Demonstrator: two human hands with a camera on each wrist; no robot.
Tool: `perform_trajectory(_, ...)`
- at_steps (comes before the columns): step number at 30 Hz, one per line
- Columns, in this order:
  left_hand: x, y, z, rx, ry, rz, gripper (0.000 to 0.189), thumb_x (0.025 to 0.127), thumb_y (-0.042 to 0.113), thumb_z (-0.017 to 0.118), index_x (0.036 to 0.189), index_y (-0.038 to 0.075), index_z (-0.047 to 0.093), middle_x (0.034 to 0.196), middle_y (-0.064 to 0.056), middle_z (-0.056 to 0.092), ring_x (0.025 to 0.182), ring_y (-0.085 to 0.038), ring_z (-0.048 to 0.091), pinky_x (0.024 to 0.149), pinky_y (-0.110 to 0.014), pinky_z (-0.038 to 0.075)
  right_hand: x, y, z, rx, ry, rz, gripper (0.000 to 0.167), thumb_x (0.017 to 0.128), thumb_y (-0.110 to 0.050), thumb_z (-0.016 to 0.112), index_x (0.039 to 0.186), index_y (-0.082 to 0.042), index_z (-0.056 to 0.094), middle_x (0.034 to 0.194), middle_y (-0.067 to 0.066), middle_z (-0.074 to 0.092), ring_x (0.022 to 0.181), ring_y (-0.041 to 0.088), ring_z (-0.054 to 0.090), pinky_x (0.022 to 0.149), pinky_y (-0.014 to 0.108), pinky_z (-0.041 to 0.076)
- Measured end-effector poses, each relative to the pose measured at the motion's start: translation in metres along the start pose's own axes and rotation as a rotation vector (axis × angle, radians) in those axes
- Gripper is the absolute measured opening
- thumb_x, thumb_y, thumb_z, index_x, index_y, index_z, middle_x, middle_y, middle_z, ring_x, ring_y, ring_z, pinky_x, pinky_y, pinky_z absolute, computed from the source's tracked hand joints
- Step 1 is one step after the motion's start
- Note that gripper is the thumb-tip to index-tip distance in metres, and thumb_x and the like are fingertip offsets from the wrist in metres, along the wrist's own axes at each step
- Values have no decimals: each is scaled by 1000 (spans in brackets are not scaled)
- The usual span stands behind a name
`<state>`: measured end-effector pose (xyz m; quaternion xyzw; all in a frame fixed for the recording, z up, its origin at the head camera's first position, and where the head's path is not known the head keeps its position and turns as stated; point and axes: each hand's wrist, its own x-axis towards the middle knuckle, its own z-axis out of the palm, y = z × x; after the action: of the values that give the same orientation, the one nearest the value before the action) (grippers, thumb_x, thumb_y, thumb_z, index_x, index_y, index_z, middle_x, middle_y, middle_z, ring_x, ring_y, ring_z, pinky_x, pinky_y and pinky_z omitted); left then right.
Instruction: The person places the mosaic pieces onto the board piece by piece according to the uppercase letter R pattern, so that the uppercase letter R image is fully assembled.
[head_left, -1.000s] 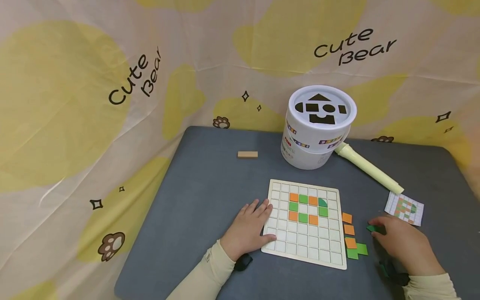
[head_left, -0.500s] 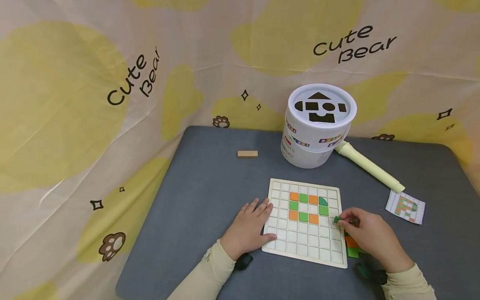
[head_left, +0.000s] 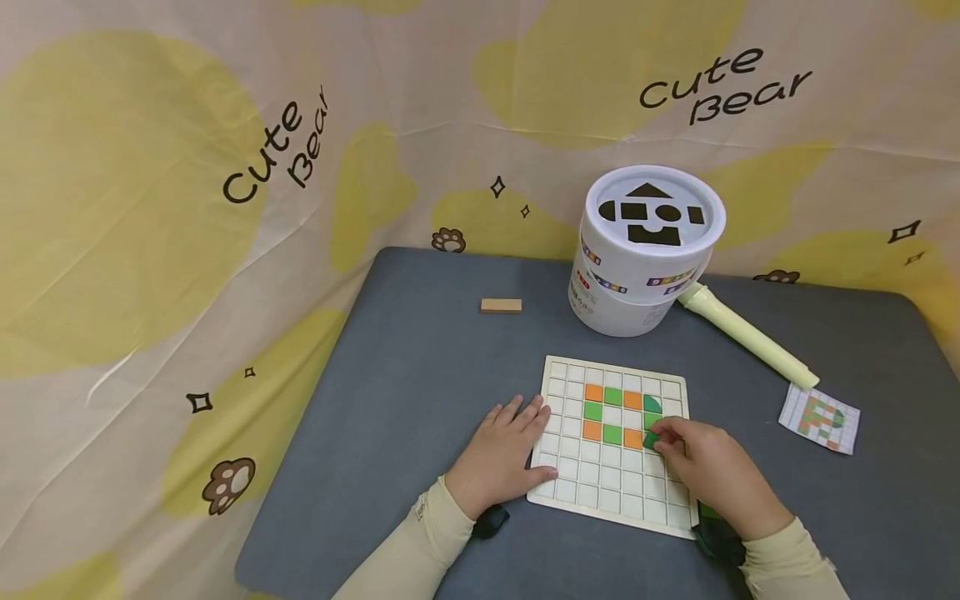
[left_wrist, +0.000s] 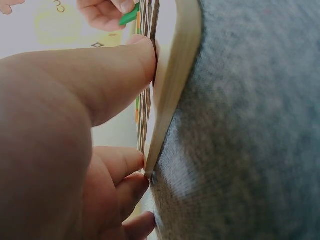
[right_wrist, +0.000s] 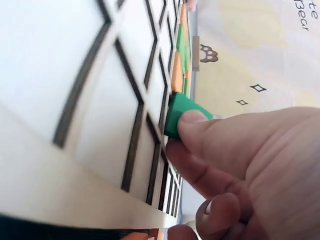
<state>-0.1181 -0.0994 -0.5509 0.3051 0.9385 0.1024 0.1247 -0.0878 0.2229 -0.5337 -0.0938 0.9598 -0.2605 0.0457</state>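
Observation:
A pale wooden grid board (head_left: 570, 471) lies on the table, with a ring of orange and green square tiles and a dark green quarter-round tile (head_left: 652, 404) at its top right corner. My left hand (head_left: 501, 458) rests on the board's left edge with fingers spread; the left wrist view shows thumb and fingertips touching the rim. Between thumb and finger, my right hand (head_left: 712, 467) pinches a dark green tile (right_wrist: 179, 112). That tile is tilted at the ring's lower right corner, beside an orange tile (head_left: 633, 438). Its full outline is hidden by the fingers.
Behind the board stands a white bucket (head_left: 637, 275) with shaped holes in its lid, its pale yellow handle (head_left: 750, 337) reaching right. A patterned card (head_left: 821, 418) lies at the right, a small wooden block (head_left: 501, 307) at the back. Loose tiles (right_wrist: 142, 235) sit by the board's right edge.
My right hand has moved left from near the card to the board, carrying the dark green tile to the ring's lower right corner. The left hand has stayed in place.

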Motion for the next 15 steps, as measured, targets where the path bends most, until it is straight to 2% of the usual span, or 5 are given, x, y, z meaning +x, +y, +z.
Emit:
perform_trajectory(4, 0, 1, -1, 12, 1, 1, 90, 100, 62, 66, 168, 13, 36, 174, -3, 29, 160, -31, 26, 126, -51, 27, 1, 2, 1, -10, 5, -31, 16, 94, -9, 82, 110, -10, 80, 87, -8, 66, 73, 8, 55, 63, 32, 49)
perform_trajectory(11, 0, 1, -2, 21, 7, 3, 90, 99, 62, 66, 168, 12, 37, 173, -4, 30, 159, -31, 28, 126, -51, 27, -2, 6, -1, -153, 175, -209, 17, 80, -12, 93, 91, -20, 84, 91, -9, 76, 77, 10, 63, 62, 36, 52)
perform_trajectory(15, 0, 1, -3, 16, 5, 3, 90, 100, 62, 66, 168, 12, 36, 173, -4, 30, 159, -32, 27, 126, -51, 27, -3, 11, 0, -192, 162, -296, 18, 76, -13, 96, 86, -22, 85, 90, -12, 73, 81, 13, 67, 67, 40, 56)
